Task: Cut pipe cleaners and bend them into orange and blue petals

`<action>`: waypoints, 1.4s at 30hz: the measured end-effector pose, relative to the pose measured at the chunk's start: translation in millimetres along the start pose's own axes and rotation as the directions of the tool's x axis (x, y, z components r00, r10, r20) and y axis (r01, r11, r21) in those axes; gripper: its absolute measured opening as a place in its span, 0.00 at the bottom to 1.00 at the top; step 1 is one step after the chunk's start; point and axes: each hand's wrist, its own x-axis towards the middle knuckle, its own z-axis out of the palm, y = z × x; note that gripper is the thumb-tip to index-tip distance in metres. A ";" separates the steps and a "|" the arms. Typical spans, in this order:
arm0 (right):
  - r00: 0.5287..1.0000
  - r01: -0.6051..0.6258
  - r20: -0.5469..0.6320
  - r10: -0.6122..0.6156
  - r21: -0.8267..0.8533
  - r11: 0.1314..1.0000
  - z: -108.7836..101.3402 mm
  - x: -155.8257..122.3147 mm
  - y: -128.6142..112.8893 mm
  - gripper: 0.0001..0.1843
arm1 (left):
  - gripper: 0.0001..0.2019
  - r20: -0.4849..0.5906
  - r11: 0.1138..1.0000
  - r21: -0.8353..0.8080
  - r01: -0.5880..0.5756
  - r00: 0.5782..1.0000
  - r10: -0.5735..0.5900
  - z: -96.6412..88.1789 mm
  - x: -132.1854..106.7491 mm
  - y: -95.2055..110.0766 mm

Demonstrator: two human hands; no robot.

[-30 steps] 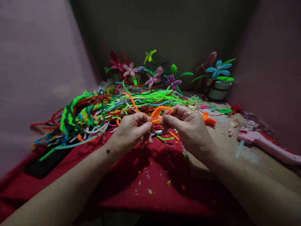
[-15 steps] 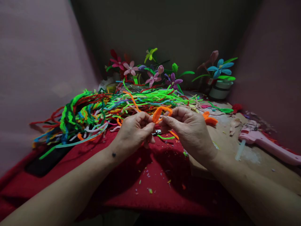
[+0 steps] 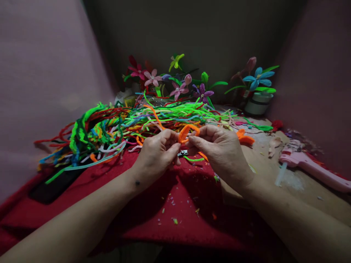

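Both hands have drifted slightly upward and to the right since a second ago, and the orange loop between them has tightened a little; everything else has stayed put.

Largest is the surface (image 3: 276, 171), bare wood on the right and covered on the left and middle by a red cloth (image 3: 175, 193) speckled with small clippings. Across the far part of the cloth lies a wide heap of pipe cleaners (image 3: 131, 124), mostly green, with red, orange, blue and white strands mixed in. Behind the heap stands a cluster of pipe-cleaner flowers (image 3: 175, 82) in pink, red, purple and yellow-green. To the right of these a white pot (image 3: 257, 103) holds a blue flower (image 3: 256, 78). A pink glue gun (image 3: 312, 168) lies on the bare wood at the right edge.

Near the middle, the left hand (image 3: 157, 153) and the right hand (image 3: 219, 148) are close together above the cloth. Each pinches one side of an orange pipe cleaner (image 3: 188, 131) bent into a small loop, held up between thumbs and forefingers just in front of the heap. Just beyond the right hand, a folded orange piece (image 3: 245, 138) rests on the surface. Below the fingers lie a short green offcut (image 3: 193, 159) and a small metal tool (image 3: 182, 153), too hidden to identify.
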 end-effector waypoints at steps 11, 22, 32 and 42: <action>0.986 -0.131 0.101 0.129 0.005 0.991 -4.8 6.4 7.4 0.09 | 0.07 0.095 0.931 -0.322 0.174 0.984 -0.151 -1.4 1.8 5.9; 0.993 -0.105 0.056 0.104 0.016 0.994 -3.0 6.7 8.2 0.08 | 0.06 0.083 0.894 -0.400 0.203 0.979 -0.185 1.1 0.3 12.7; 0.977 -0.176 0.150 0.152 0.163 0.971 -8.5 10.7 18.5 0.16 | 0.07 0.133 0.919 -0.341 0.199 0.978 -0.162 3.2 1.8 11.7; 0.959 -0.264 0.158 0.236 0.193 0.945 -6.5 11.9 22.5 0.13 | 0.02 0.182 0.942 -0.199 0.269 0.955 -0.234 5.0 3.8 9.2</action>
